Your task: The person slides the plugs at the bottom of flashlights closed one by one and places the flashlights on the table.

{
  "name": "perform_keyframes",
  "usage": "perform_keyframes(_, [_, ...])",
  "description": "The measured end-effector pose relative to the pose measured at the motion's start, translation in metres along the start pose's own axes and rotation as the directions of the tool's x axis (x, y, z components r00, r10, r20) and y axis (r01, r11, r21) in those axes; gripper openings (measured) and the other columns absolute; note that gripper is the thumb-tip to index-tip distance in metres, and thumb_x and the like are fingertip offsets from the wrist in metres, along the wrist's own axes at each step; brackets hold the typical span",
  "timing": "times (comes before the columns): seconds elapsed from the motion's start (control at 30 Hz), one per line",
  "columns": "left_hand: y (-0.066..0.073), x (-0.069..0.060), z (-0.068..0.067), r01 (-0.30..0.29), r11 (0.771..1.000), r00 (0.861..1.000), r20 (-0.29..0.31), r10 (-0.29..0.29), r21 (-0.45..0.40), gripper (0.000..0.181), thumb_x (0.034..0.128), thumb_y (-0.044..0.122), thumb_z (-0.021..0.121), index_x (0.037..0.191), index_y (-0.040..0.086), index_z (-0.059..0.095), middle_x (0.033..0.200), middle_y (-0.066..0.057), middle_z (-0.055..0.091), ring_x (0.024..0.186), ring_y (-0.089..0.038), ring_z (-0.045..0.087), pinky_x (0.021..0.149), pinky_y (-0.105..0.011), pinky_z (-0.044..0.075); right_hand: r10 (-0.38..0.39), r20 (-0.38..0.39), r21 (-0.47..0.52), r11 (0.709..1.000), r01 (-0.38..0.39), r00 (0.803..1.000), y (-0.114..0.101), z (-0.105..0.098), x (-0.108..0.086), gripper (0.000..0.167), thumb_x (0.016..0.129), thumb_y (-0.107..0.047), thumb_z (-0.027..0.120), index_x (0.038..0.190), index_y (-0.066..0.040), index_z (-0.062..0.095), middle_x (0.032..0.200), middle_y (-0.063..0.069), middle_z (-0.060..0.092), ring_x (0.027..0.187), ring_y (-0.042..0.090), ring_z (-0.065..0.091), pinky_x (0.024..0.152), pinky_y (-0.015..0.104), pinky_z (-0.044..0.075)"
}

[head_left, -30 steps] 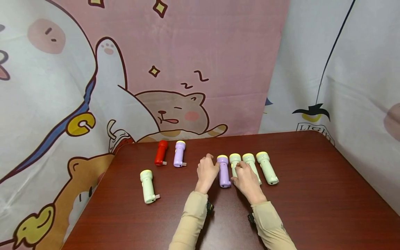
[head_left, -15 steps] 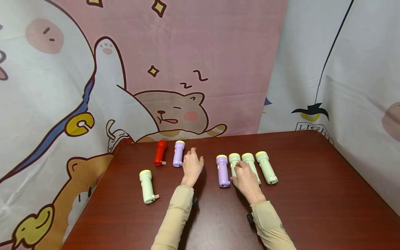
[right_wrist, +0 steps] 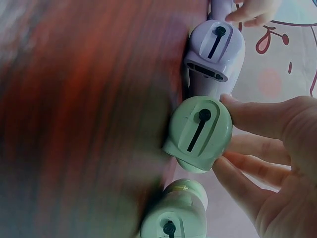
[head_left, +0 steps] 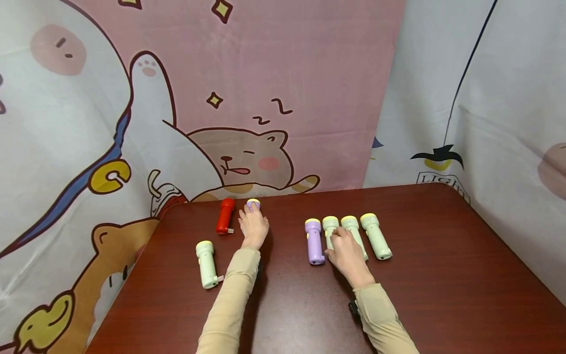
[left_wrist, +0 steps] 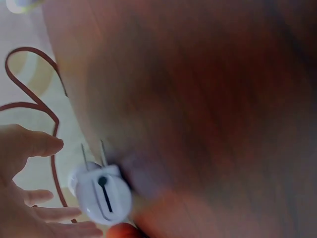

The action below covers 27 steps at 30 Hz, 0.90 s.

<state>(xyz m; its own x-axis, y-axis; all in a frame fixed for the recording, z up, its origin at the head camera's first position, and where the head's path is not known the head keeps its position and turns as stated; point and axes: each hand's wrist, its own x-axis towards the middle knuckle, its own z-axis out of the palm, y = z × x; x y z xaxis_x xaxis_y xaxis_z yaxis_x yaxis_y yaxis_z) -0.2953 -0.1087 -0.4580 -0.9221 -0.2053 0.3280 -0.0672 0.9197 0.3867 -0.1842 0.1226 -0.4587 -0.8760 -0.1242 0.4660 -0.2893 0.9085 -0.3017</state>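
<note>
My left hand (head_left: 254,227) is over a purple flashlight (head_left: 253,201) at the back left, covering most of it in the head view. In the left wrist view that flashlight (left_wrist: 105,198) shows its end with two metal prongs folded out, and thumb and fingers are spread around it without gripping. My right hand (head_left: 351,258) pinches a light green flashlight (right_wrist: 200,131) between thumb and fingers; it lies in a row on the table. Beside it on the left is another purple flashlight (head_left: 314,242), prongs not showing.
Two more green flashlights (head_left: 353,226) (head_left: 377,237) lie to the right in the row. A red flashlight (head_left: 225,216) and a green flashlight (head_left: 206,264), both with prongs out, lie at the left of the brown table (head_left: 442,295). A cartoon-printed cloth (head_left: 309,98) hangs behind.
My left hand has moved left, from beside the purple flashlight in the row to the purple one at the back left. My right hand stays on the green flashlight.
</note>
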Motion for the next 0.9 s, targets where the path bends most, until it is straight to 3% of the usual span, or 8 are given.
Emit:
perform_keyframes(0.13, [-0.006,0.007,0.001,0.075,0.997,0.996,0.057,-0.075,-0.001,0.052,0.0815,0.013,0.066,0.126,-0.004,0.047,0.116,-0.029,0.057,0.105,-0.046,0.055,0.084,-0.054,0.049,0.001,0.005,0.003,1.0,-0.001,1.0,0.0,0.001,0.0,0.029,0.065,-0.009,0.085,0.085,0.003,0.069,0.097,0.014,0.063,0.089,0.032,0.059,0.07,0.042,0.053])
perform_keyframes(0.23, [-0.008,0.011,0.0,0.099,0.995,0.992,0.082,-0.098,-0.007,0.049,0.0824,0.015,0.066,0.124,-0.004,0.048,0.108,-0.029,0.061,0.097,-0.045,0.059,0.077,-0.053,0.051,0.002,0.002,0.0,1.0,-0.002,1.0,0.0,0.001,0.0,0.029,0.064,-0.009,0.085,0.085,0.003,0.069,0.097,0.014,0.063,0.089,0.032,0.059,0.07,0.042,0.053])
perform_keyframes(0.5, [-0.013,0.017,-0.004,0.118,0.993,0.985,0.128,-0.119,0.014,0.045,0.0821,0.014,0.064,0.12,-0.007,0.049,0.105,-0.03,0.065,0.093,-0.046,0.064,0.075,-0.053,0.052,-0.005,-0.008,0.0,1.0,0.005,1.0,0.0,0.001,0.0,0.029,0.064,-0.009,0.085,0.085,0.003,0.069,0.097,0.014,0.063,0.088,0.032,0.059,0.069,0.042,0.054])
perform_keyframes(0.9, [-0.016,0.021,-0.008,0.182,0.983,0.971,0.15,-0.186,0.037,0.039,0.0789,0.012,0.06,0.112,-0.007,0.054,0.103,-0.026,0.067,0.092,-0.042,0.066,0.075,-0.05,0.053,-0.007,-0.006,-0.005,1.0,0.007,1.0,0.0,0.001,0.0,0.03,0.064,-0.009,0.085,0.086,0.003,0.069,0.097,0.015,0.063,0.088,0.032,0.059,0.069,0.041,0.054])
